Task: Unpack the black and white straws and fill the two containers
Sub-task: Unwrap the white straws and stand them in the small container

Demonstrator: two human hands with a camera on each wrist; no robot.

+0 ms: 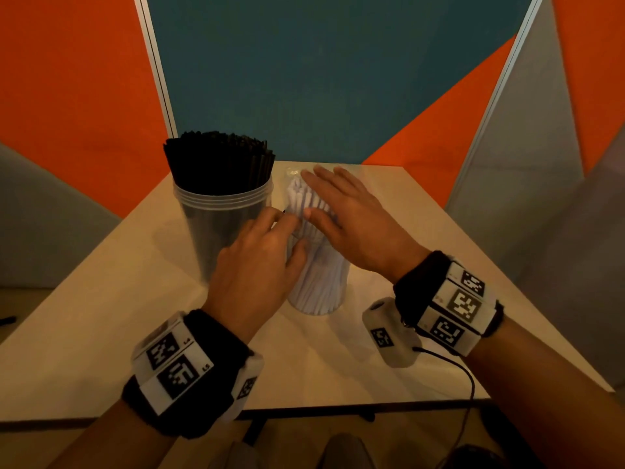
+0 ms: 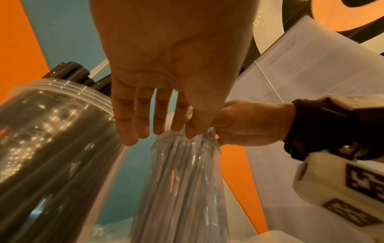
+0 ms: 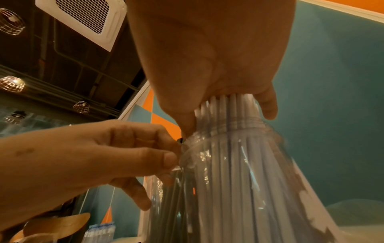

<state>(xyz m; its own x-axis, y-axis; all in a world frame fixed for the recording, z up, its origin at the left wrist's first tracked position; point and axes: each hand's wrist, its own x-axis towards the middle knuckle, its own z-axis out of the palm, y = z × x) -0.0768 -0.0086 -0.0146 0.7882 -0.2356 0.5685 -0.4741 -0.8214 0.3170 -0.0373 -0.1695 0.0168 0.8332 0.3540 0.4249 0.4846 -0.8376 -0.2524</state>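
Observation:
Two clear plastic containers stand side by side on the table. The left container [image 1: 216, 225] [image 2: 51, 148] is packed with upright black straws [image 1: 220, 157]. The right container [image 1: 318, 292] [image 2: 182, 180] [image 3: 239, 180] holds white straws [image 1: 304, 198] [image 3: 226, 106] that stick out above its rim. My right hand [image 1: 345, 211] [image 3: 207, 57] lies flat on the tops of the white straws, fingers straight. My left hand [image 1: 270, 238] [image 3: 104, 156] is at that container's left rim, fingers curled, and pinches what looks like a white straw end.
A crumpled clear plastic wrapper [image 1: 292, 172] lies on the beige table [image 1: 118, 316] behind the white straws. Orange, teal and grey partition panels close in the table at the back and sides. A black cable [image 1: 463, 367] hangs from my right wrist over the front edge.

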